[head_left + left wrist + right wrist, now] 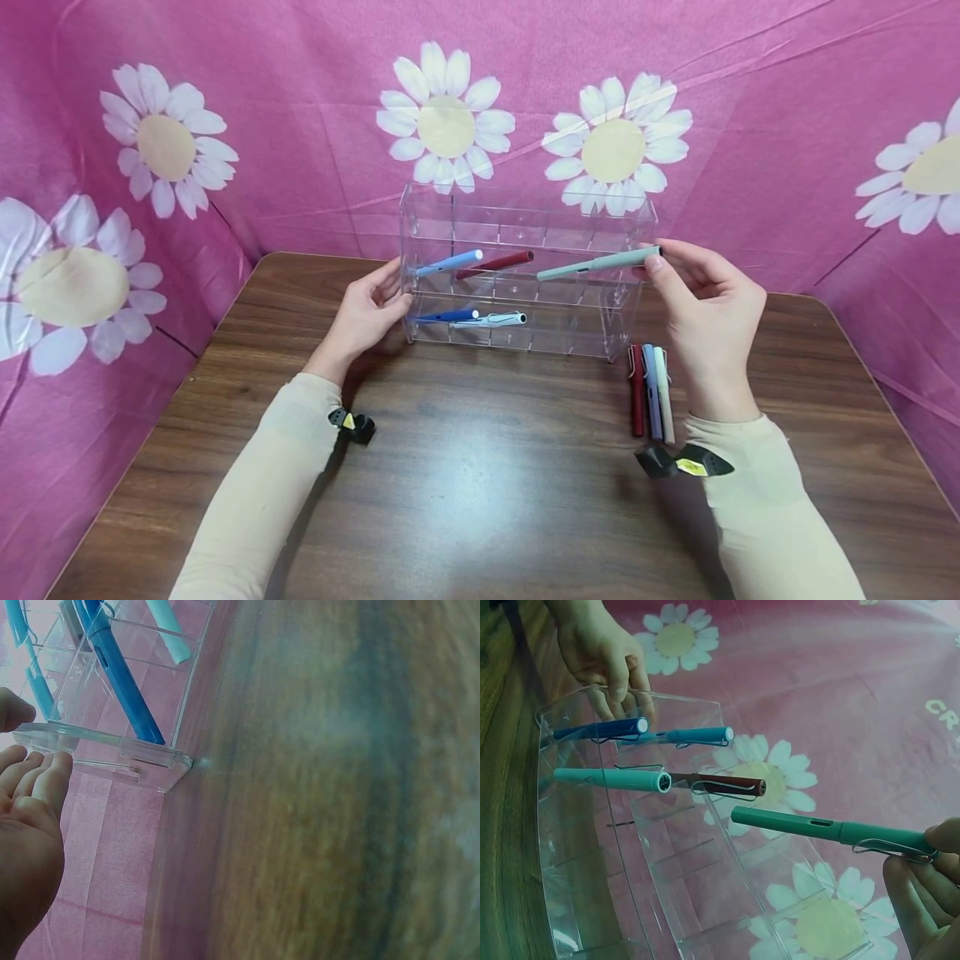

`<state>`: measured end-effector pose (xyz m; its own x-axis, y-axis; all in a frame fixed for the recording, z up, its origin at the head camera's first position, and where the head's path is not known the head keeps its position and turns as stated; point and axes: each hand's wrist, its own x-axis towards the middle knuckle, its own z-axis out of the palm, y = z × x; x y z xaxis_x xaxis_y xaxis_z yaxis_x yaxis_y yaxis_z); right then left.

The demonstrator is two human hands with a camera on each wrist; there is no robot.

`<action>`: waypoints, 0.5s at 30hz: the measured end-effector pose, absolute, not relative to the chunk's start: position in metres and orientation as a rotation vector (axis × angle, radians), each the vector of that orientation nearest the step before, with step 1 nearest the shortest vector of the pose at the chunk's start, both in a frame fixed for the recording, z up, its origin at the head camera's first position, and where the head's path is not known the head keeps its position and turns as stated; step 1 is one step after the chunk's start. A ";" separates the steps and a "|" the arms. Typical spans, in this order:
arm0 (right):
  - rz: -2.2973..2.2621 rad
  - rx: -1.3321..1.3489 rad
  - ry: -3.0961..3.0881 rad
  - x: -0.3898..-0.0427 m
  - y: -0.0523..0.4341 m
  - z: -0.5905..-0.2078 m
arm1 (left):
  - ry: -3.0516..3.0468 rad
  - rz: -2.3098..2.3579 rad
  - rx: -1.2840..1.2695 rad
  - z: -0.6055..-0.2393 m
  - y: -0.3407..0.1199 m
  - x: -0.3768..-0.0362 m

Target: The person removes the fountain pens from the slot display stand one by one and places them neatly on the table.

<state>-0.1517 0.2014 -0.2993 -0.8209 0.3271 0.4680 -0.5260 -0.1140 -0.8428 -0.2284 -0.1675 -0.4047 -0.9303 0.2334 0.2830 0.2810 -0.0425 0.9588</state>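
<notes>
A clear acrylic pen rack (510,287) with tiered compartments stands at the back of the table. My left hand (369,308) holds its left side, thumb on one face and fingers on the other. In my right hand (712,304) the thumb and fingers pinch the cap end of a green pen (810,825); the pen slants over the right part of the rack. A light blue pen (450,263) and a dark red pen (498,263) lie in the middle tier. Below them sit a dark blue pen (448,316) and a pale blue pen (491,320).
To the right of the rack, three pens lie side by side on the wooden table (465,500): a dark red pen (637,392), a blue-violet pen (652,392) and a pale green pen (665,396). A pink cloth (300,167) with white flowers hangs behind.
</notes>
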 end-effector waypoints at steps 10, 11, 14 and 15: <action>1.913 0.209 -1.637 -0.148 0.210 -0.299 | -2.163 -2.158 -0.562 -0.409 -0.168 -0.232; 1.913 0.206 -1.641 -0.148 0.212 -0.299 | -2.161 -2.160 -0.559 -0.409 -0.168 -0.232; 1.921 0.204 -1.643 -0.147 0.215 -0.300 | -2.153 -2.165 -0.559 -0.409 -0.168 -0.232; 1.923 0.203 -1.643 -0.147 0.216 -0.300 | -2.150 -2.165 -0.562 -0.409 -0.168 -0.232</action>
